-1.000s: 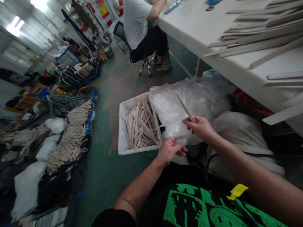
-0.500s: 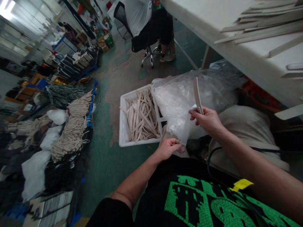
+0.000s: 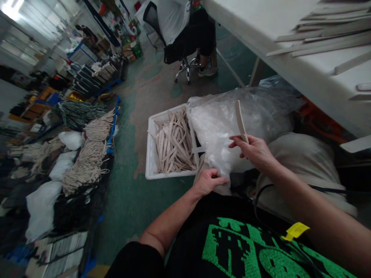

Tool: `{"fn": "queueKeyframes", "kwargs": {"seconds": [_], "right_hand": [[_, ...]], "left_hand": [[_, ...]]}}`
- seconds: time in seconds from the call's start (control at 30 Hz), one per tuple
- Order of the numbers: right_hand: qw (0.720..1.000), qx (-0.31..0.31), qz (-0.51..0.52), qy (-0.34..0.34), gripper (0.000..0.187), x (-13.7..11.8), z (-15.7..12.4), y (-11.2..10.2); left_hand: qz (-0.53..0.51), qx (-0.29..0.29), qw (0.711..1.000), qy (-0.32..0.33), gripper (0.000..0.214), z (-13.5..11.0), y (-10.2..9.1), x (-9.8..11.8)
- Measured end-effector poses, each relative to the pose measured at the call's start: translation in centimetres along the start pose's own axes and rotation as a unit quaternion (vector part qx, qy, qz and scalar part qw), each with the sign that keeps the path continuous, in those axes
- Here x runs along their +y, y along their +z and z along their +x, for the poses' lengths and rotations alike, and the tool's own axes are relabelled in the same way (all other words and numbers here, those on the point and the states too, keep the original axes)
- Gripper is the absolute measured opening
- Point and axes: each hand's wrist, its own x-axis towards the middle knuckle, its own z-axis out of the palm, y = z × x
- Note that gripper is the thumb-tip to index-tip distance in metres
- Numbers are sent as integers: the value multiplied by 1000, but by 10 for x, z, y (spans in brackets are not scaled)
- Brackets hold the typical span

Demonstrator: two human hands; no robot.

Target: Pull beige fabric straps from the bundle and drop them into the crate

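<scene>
My right hand [image 3: 253,151] is closed on a beige flat strap [image 3: 240,120] that sticks up from its fingers in front of a big clear plastic bag [image 3: 232,119]. My left hand [image 3: 207,180] is closed on the bag's lower edge, close to my black shirt. Just left of the bag a white plastic crate [image 3: 150,154] on the floor holds several loose beige straps [image 3: 174,144]. A beige cloth sack [image 3: 301,162] lies under my right forearm.
A white table [image 3: 261,31] at the upper right carries more flat straps [image 3: 324,36]. Another person sits on an office chair [image 3: 181,58] beyond the crate. Bundles of rope handles [image 3: 87,162] and white bags [image 3: 40,208] line the green floor on the left.
The strap in my right hand has swung from slanting left to nearly upright. My left hand has shifted slightly on the bag's edge. The camera has tilted a little.
</scene>
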Motion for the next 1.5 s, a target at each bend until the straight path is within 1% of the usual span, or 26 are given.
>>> {"fn": "queueKeyframes", "kwargs": {"seconds": [0.07, 0.13, 0.23, 0.3, 0.37, 0.47, 0.6, 0.7, 0.77, 0.83, 1.03, 1.13, 1.23, 1.3, 1.37, 1.5], "right_hand": [[998, -49, -32, 6, 48, 1, -2, -2], [992, -113, -55, 6, 53, 2, -7, -4], [972, -224, -74, 10, 60, 8, -20, -4], [950, -300, -87, 22, 68, 13, -29, -1], [931, -348, -106, 28, 72, 20, -36, 4], [920, -366, -139, 21, 70, 24, -41, 10], [911, -383, -146, 38, 74, 14, -44, 11], [895, -421, -133, 56, 78, 6, -49, 10], [885, -441, -137, 55, 79, 6, -51, 10], [882, -446, -146, 49, 79, 10, -51, 11], [885, -432, -165, 45, 76, 26, -42, 13], [882, -438, -167, 44, 77, 26, -40, 13], [880, -443, -161, 50, 78, 20, -41, 14], [881, -444, -149, 69, 79, 15, -42, 14], [883, -442, -133, 84, 80, 12, -42, 15], [886, -443, -113, 77, 75, 8, -41, 18]], "left_hand": [[-63, 44, 997, 27, 53, 3, -4, 4], [-139, 101, 984, 48, 56, 7, -11, 8], [-264, 196, 942, 62, 59, 14, -24, 16], [-321, 231, 915, 72, 59, 16, -32, 20], [-348, 241, 902, 84, 57, 18, -37, 23], [-367, 252, 889, 102, 53, 20, -42, 27], [-398, 287, 863, 119, 49, 25, -46, 30], [-429, 310, 842, 107, 51, 28, -49, 32], [-442, 313, 835, 99, 54, 29, -50, 32], [-444, 308, 836, 98, 56, 30, -50, 32], [-438, 289, 845, 102, 61, 31, -49, 29], [-431, 288, 850, 93, 60, 30, -48, 30], [-418, 278, 861, 82, 60, 27, -46, 30], [-408, 261, 871, 79, 61, 23, -39, 28], [-396, 237, 884, 74, 60, 18, -27, 24], [-375, 167, 911, 44, 57, 7, 1, 17]]}}
